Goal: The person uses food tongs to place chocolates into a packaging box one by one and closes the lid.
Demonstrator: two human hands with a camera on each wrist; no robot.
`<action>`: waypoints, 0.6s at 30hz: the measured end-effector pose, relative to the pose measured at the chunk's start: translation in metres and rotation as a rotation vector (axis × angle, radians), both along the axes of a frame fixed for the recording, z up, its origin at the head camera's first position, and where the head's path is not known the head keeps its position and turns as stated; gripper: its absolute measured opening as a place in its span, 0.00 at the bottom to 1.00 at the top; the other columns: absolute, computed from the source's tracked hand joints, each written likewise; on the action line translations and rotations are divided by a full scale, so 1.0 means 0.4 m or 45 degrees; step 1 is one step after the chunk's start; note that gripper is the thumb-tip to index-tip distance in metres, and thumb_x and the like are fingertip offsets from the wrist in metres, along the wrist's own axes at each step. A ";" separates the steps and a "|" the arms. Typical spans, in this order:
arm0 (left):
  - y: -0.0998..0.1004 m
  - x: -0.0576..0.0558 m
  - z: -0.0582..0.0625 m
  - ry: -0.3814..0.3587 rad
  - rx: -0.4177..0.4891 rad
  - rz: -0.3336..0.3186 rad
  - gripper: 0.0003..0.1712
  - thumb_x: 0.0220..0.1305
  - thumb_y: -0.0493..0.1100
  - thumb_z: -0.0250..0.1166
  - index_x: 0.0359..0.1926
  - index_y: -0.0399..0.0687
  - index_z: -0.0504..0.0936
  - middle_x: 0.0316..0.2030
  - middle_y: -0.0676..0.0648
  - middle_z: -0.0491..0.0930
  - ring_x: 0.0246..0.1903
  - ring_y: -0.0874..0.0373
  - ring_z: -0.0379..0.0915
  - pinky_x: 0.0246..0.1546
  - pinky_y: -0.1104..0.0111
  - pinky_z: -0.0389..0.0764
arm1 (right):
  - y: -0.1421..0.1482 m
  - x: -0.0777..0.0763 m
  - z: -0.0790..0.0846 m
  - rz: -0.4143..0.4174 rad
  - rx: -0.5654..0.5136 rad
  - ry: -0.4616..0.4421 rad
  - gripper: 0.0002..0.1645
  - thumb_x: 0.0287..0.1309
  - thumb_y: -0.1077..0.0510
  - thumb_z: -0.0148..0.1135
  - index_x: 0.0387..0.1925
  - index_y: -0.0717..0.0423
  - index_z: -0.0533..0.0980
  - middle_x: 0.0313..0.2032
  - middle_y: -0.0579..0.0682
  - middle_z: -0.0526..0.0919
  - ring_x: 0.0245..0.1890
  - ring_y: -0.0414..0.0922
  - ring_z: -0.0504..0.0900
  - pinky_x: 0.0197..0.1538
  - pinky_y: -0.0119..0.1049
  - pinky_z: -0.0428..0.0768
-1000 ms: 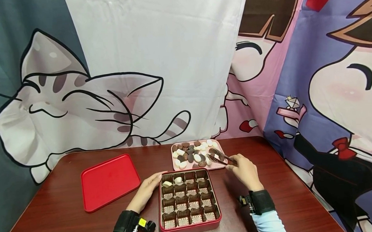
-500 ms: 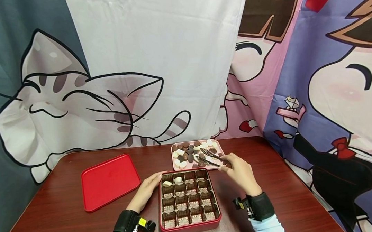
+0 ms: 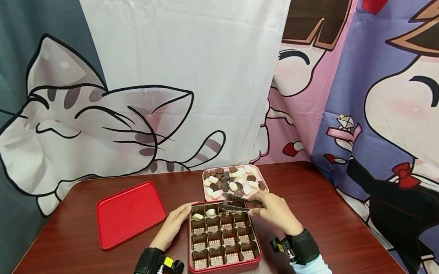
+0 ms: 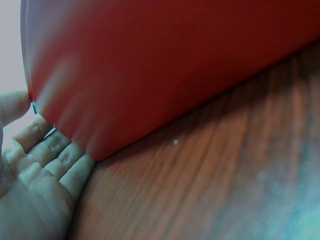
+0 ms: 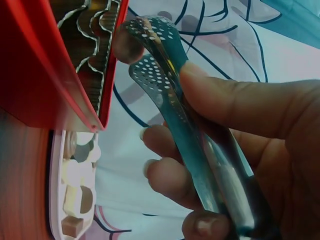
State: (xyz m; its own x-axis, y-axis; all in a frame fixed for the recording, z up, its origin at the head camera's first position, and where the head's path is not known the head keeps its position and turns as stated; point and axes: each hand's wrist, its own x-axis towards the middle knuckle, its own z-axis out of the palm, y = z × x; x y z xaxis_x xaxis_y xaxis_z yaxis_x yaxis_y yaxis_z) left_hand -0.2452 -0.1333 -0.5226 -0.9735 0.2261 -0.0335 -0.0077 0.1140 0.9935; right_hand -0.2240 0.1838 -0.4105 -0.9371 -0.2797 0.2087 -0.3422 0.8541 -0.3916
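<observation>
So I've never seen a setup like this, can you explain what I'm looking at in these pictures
No robot here, just a person working bare-handed. The wide picture comes from a camera worn on the head; the close-ups, from small cameras on the wrists. On the table are a red lid or tray, a red box with brown compartments, and a pink tray of brown and white pieces. The left hand touches the box. The right hand holds metal tongs over it, apparently with a brown piece at the tips.

The person's right grip [image 3: 276,210] holds tongs [image 3: 237,197] over the red box [image 3: 225,271], a pink tray [image 3: 259,174] just beyond that grip; their left grip [image 3: 174,223] touches the box, a red lid [image 3: 131,214] farther left.
</observation>
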 end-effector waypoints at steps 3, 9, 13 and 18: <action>0.000 0.000 0.001 -0.001 -0.011 0.013 0.26 0.70 0.58 0.50 0.63 0.54 0.72 0.61 0.47 0.75 0.54 0.77 0.70 0.58 0.78 0.68 | -0.002 0.000 0.000 0.019 0.019 -0.025 0.18 0.45 0.50 0.72 0.41 0.46 0.83 0.32 0.42 0.83 0.26 0.35 0.72 0.33 0.36 0.70; 0.002 0.002 0.003 0.003 -0.035 0.037 0.27 0.70 0.58 0.51 0.64 0.53 0.71 0.64 0.47 0.72 0.55 0.80 0.67 0.60 0.77 0.66 | -0.001 0.001 -0.004 0.008 0.005 -0.054 0.17 0.45 0.51 0.71 0.41 0.45 0.83 0.31 0.39 0.82 0.26 0.33 0.74 0.34 0.36 0.71; 0.003 0.001 0.002 0.011 -0.030 0.033 0.27 0.70 0.57 0.51 0.64 0.52 0.71 0.63 0.46 0.73 0.54 0.80 0.68 0.57 0.79 0.67 | 0.001 0.001 -0.004 0.010 0.006 -0.061 0.17 0.44 0.50 0.71 0.41 0.43 0.83 0.30 0.38 0.81 0.26 0.32 0.74 0.34 0.36 0.71; 0.005 0.001 0.003 0.010 0.006 0.019 0.26 0.70 0.57 0.51 0.63 0.53 0.72 0.60 0.47 0.76 0.52 0.76 0.72 0.55 0.79 0.71 | 0.008 -0.003 0.000 -0.007 -0.014 -0.060 0.18 0.44 0.49 0.72 0.41 0.43 0.83 0.32 0.38 0.82 0.29 0.34 0.75 0.36 0.37 0.72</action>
